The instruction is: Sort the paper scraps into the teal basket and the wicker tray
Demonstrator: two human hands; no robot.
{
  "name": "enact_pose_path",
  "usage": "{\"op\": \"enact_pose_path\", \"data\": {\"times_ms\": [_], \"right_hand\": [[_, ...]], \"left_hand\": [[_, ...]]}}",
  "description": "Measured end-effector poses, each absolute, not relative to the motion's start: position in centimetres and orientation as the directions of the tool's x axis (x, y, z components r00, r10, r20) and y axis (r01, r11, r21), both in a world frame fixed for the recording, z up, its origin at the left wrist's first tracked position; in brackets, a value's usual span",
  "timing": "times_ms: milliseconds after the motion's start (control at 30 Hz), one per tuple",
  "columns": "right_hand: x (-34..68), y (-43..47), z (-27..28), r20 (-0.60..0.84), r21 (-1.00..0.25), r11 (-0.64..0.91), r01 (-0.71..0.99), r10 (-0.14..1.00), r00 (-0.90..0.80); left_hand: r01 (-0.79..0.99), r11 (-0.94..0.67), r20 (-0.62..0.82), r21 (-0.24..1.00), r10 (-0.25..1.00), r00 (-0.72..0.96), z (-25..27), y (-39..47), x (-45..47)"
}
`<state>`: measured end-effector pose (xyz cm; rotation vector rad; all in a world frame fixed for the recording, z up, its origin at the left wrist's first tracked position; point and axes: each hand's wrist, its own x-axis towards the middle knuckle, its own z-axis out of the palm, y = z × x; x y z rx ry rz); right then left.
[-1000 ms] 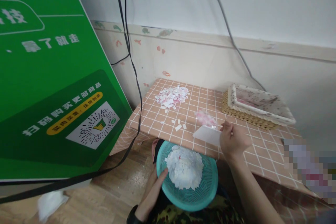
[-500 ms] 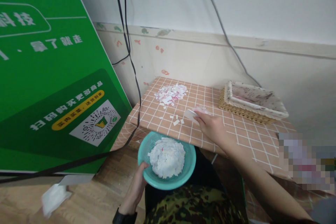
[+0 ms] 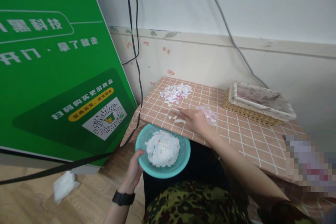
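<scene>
Green panel with white lettering is filling the left side. Checked brown table is stretching rightward, wicker basket with patterned lining is sitting at its back. Teal colander is sitting close to the table's front edge, holding a heap of white paper bits. Right hand is reaching low over the table, fingers extending leftward, close together; can't tell if they're pinching anything. Left hand is gripping the colander's left rim, thumb on top, other fingers mostly hidden. Paper pile is lying beyond the right hand, pink-and-white packet just beside it, loose scraps near its fingertips.
</scene>
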<state>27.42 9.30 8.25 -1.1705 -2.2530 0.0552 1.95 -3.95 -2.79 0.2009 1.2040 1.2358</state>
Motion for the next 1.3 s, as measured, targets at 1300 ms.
{"op": "enact_pose_path", "data": {"times_ms": [1300], "right_hand": [[28.2, 11.0, 13.0, 0.272, -0.142, 0.577, 0.804, 0.804, -0.529]], "left_hand": [[-0.611, 0.406, -0.589, 0.680, 0.799, -0.125, -2.0, -4.2, 1.8]]}}
